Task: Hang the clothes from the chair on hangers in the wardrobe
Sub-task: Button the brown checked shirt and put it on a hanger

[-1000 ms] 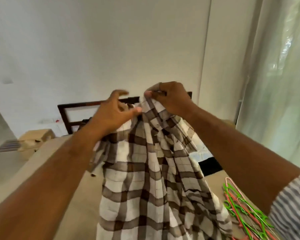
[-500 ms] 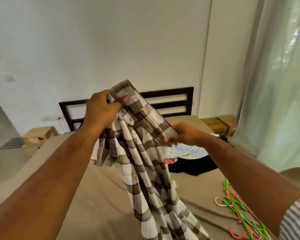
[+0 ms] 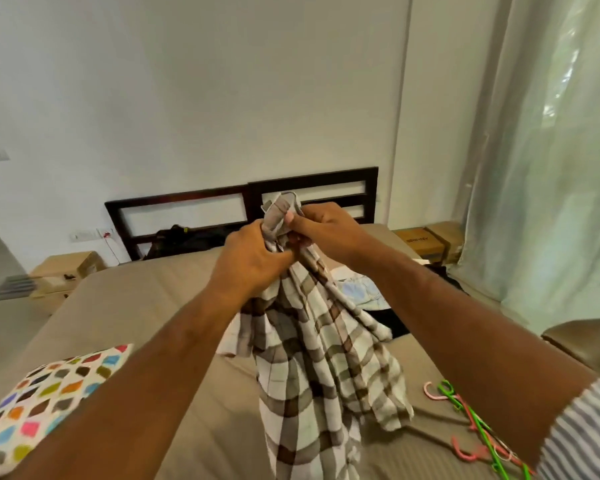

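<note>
Both hands gripped a brown-and-white checked shirt (image 3: pixel 312 368) at its bunched top, the left hand (image 3: pixel 253 261) touching the right hand (image 3: pixel 322 230) and slightly lower, fingers curled into the cloth. The shirt hung down over the bed (image 3: pixel 135 306). Left of the shirt lay a pillow (image 3: pixel 49 393) with coloured patches. Right of the shirt lay pink and green hangers (image 3: pixel 478 424), partly hidden by the right forearm. Behind the shirt stood a dark headboard (image 3: pixel 312 185).

Out front, left hand (image 3: pixel 253 263) and right hand (image 3: pixel 328 230) sit close together, each gripping the shirt (image 3: pixel 321 362).
</note>
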The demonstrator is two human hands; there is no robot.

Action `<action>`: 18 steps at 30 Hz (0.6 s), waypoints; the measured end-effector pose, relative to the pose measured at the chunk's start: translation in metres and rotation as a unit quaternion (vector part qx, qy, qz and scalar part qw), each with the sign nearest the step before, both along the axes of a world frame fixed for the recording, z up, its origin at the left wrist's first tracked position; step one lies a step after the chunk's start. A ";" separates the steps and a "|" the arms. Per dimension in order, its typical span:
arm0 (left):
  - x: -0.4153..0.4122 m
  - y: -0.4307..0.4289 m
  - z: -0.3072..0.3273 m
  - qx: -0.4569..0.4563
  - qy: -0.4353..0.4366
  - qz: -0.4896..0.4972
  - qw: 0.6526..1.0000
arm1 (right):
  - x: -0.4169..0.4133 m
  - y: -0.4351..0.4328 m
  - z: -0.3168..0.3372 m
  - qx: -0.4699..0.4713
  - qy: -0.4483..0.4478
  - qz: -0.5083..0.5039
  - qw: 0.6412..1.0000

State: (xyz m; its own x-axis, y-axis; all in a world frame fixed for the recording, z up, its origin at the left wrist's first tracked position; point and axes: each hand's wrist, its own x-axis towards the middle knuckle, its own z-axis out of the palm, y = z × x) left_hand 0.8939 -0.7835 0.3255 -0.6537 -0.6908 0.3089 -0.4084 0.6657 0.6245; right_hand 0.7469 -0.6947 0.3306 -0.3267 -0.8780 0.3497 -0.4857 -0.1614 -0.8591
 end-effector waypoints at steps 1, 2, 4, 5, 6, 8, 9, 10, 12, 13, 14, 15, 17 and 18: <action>0.003 -0.003 -0.003 0.009 0.039 0.006 0.999 | 0.000 0.001 -0.002 0.008 -0.005 0.025 1.000; 0.006 -0.006 -0.006 0.024 0.070 0.006 0.997 | 0.000 0.002 -0.006 0.019 -0.003 0.050 0.999; 0.013 -0.011 -0.009 0.050 0.105 0.001 0.993 | -0.003 0.005 -0.017 0.023 0.036 0.063 0.997; 0.016 -0.014 -0.010 0.057 0.113 0.001 0.992 | -0.005 0.006 -0.025 0.013 0.060 0.045 0.997; 0.020 -0.016 -0.009 0.066 0.121 0.002 0.990 | -0.006 0.009 -0.035 0.005 0.076 0.016 0.997; 0.029 -0.017 -0.004 0.097 0.160 0.003 0.982 | -0.014 0.015 -0.065 0.044 0.077 -0.029 0.996; 0.035 -0.019 0.001 0.109 0.180 0.005 0.978 | -0.020 0.018 -0.084 0.098 0.085 -0.034 0.991; 0.042 -0.021 0.006 0.117 0.195 0.003 0.974 | -0.027 0.021 -0.104 0.164 0.098 -0.027 0.981; 0.059 -0.027 0.018 0.138 0.208 -0.009 0.968 | -0.037 0.026 -0.137 0.281 0.125 -0.005 0.951; 0.067 -0.031 0.024 0.154 0.209 -0.017 0.965 | -0.040 0.028 -0.148 0.315 0.133 0.000 0.940; 0.076 -0.037 0.028 0.173 0.209 -0.025 0.962 | -0.041 0.028 -0.155 0.335 0.124 0.001 0.934; 0.085 -0.043 0.033 0.190 0.208 -0.031 0.959 | -0.039 0.028 -0.158 0.339 0.105 -0.005 0.935; 0.103 -0.052 0.039 0.222 0.212 -0.039 0.951 | -0.031 0.028 -0.159 0.317 0.013 0.005 0.948; 0.111 -0.057 0.041 0.239 0.206 -0.038 0.948 | -0.026 0.031 -0.158 0.289 -0.057 0.029 0.955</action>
State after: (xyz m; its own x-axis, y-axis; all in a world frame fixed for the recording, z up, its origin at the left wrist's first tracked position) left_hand 1.0054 -0.8402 0.3667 -0.5986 -0.7724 0.2122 -0.0269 0.2842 0.9584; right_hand 0.7209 -0.6639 0.1727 -0.2778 -0.9317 -0.2340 -0.3889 0.3318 -0.8595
